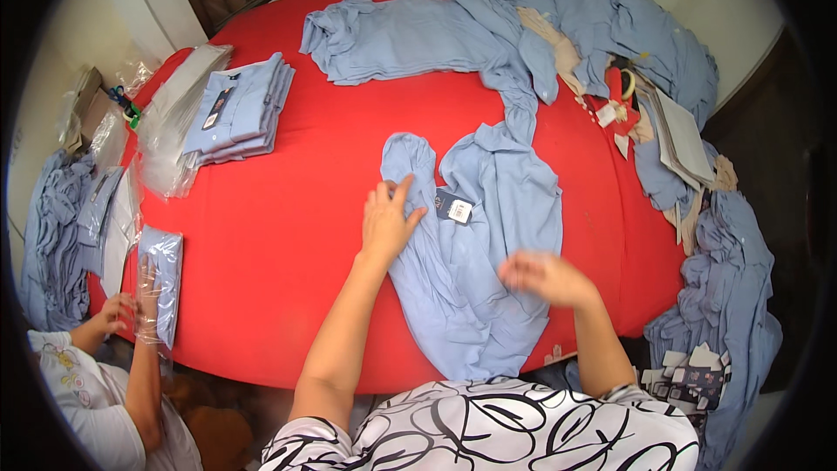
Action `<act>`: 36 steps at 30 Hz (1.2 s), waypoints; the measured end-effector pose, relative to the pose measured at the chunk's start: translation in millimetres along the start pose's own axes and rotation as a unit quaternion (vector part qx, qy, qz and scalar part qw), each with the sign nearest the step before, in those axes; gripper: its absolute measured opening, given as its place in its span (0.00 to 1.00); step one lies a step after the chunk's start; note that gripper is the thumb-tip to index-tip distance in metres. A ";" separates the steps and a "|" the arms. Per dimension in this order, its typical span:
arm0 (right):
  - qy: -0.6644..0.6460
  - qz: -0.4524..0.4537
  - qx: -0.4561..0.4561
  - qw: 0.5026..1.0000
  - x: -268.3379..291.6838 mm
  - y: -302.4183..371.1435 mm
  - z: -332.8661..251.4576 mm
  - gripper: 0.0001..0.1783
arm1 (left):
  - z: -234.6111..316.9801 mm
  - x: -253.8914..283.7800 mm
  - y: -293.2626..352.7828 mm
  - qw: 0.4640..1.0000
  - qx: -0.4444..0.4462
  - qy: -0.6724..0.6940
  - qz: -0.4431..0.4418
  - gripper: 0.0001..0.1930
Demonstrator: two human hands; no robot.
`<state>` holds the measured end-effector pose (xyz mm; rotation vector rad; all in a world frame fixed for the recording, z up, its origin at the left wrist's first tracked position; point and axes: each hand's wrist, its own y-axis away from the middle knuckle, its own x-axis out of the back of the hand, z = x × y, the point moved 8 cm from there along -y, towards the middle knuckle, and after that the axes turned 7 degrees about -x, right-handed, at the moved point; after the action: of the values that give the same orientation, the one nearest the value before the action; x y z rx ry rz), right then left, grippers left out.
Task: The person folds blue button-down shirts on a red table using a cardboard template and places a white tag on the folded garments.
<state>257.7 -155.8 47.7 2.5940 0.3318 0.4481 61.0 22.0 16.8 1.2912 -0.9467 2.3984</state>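
A light blue shirt [501, 201] lies unfolded and rumpled before me, its lower end reaching the near edge by my body. On its upper middle rests a dark hang tag [453, 207] with a white label. My left hand [391, 220] is spread, fingers apart, on the shirt's left sleeve edge. Over the right side of the shirt hovers or touches my right hand [547, 277]; motion blurs its fingers, so I cannot tell whether they grip cloth.
A red-covered table [305, 235] carries a folded shirt stack [240, 109], clear plastic bags [179, 113], and loose blue shirts [410, 39] at the back. White card sheets [680, 135] lie at right. At left, a co-worker's hands [144, 305] handle a bagged shirt [166, 262].
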 end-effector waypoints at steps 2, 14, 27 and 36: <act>0.008 0.144 -0.015 0.989 49.6 -42.1 24.2 0.21 | 20.3 -11.4 20.1 0.995 0.028 0.073 -0.057 0.28; 0.243 0.133 0.139 0.951 -28.3 -117.4 1.3 0.15 | 34.9 43.6 69.8 0.942 0.155 0.187 -0.231 0.20; 0.040 0.369 0.054 0.927 -11.2 34.1 54.7 0.19 | 140.5 -81.4 3.5 0.998 -0.035 0.046 -0.003 0.22; -0.095 -0.018 0.052 0.994 -38.7 110.0 74.7 0.07 | 1.3 101.2 164.4 0.835 0.208 0.393 0.323 0.06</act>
<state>266.4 -293.0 30.8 2.7004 0.3450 0.1737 -78.6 -110.8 30.4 -0.1082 -0.6594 3.3236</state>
